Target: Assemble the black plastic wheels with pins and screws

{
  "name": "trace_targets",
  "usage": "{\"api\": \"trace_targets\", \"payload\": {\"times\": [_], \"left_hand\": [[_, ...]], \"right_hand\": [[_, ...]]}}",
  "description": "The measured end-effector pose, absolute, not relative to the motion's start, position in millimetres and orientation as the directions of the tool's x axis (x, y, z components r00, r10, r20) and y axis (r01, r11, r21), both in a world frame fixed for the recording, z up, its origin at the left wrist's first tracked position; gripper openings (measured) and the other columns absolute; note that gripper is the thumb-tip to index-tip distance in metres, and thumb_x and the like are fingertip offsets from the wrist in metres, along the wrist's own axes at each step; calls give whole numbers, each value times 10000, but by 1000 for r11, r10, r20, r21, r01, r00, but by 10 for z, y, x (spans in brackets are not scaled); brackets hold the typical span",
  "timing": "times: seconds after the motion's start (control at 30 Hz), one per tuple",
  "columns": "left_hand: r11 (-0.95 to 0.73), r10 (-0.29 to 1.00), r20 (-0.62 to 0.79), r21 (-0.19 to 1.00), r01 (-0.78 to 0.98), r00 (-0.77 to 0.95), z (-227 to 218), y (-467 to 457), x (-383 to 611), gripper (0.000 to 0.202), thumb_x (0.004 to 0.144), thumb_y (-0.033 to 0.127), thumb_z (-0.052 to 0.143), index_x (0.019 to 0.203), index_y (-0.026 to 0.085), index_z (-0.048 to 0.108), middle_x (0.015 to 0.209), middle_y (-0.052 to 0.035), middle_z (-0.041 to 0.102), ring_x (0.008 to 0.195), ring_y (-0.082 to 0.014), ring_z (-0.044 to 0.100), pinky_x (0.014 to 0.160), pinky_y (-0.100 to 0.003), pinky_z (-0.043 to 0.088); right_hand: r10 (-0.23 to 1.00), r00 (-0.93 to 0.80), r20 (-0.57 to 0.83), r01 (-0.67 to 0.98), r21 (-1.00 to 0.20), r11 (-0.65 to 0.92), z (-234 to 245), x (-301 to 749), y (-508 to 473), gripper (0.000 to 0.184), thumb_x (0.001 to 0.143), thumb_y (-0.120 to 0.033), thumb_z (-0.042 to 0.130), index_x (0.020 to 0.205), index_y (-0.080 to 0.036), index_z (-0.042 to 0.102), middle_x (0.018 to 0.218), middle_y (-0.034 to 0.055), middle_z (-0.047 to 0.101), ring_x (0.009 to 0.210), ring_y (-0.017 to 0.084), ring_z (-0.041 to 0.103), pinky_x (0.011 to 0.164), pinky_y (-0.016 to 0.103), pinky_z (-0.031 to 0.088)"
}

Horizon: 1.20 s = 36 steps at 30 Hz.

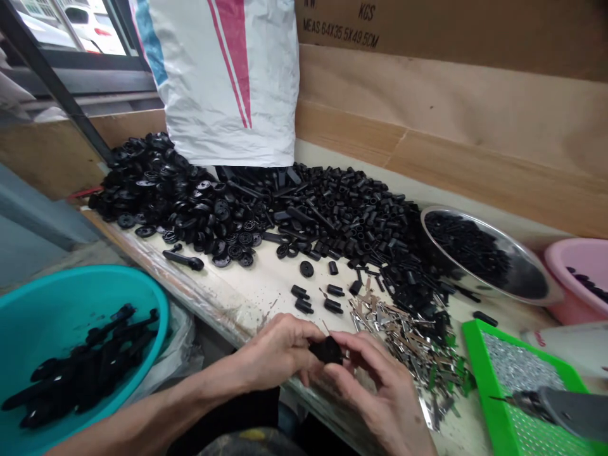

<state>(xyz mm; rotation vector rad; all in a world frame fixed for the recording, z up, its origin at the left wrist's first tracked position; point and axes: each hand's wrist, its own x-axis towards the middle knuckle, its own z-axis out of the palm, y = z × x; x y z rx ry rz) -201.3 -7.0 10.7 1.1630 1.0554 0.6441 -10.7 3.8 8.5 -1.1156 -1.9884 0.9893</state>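
Note:
At the table's front edge my left hand (pixel 280 351) pinches a small black plastic part (pixel 329 349) from the left. My right hand (pixel 377 377) has its thumb and fingers closed on the right side of the same part. A thin coppery strip (pixel 325 326) sticks up beside it; whether it is attached I cannot tell. Just beyond my hands lie several short black cylinders with a narrow stub, one of them a cylinder (pixel 334 306). A black disc (pixel 306 269) rests behind them. Thin metal strips (pixel 394 323) are heaped beyond my right hand.
Black plastic parts (pixel 361 209) pile along the back, below a white sack (pixel 232 82). At right stand a steel bowl (pixel 536 285), a pink tub (pixel 570 253) and a green tray (pixel 479 361) of screws, with an electric screwdriver (pixel 565 408) over it. A teal basin (pixel 164 310) sits left.

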Motion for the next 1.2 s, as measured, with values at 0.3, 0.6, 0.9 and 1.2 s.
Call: {"api": "trace_targets", "payload": {"times": [0.3,0.6,0.9,1.2], "left_hand": [[419,810,-340,905,-67,478,134,-57,-1975,244,709,236,624,919,118,663,663,6,593,585,-122,556,613,-248,475],[345,888,-315,938,-34,336,131,-70,-1932,243,652,194,701,874,148,615,695,42,587,592,-83,494,551,-184,396],[162,972,-194,961,223,131,91,-114,-1900,165,658,113,639,813,168,629,675,51,531,610,-86,448,555,-188,348],[188,946,-236,958,215,222,112,-115,-1893,188,656,60,531,781,151,638,659,19,572,605,-119,518,569,-218,406]], "right_hand": [[852,-489,187,410,-813,414,81,-14,57,280,839,-216,664,1103,-306,630,814,-31,615,668,105,609,615,160,510],[859,-479,180,405,-823,398,61,-20,69,257,844,-225,662,1089,-293,629,801,-34,606,649,100,601,614,159,505],[884,-435,168,434,-821,370,47,-1,28,217,845,-237,650,1059,-270,632,816,-17,631,691,116,620,634,164,523],[898,-415,144,440,-832,337,-16,-24,3,213,832,-254,657,1044,-255,639,814,-6,650,666,120,627,617,165,539]]}}
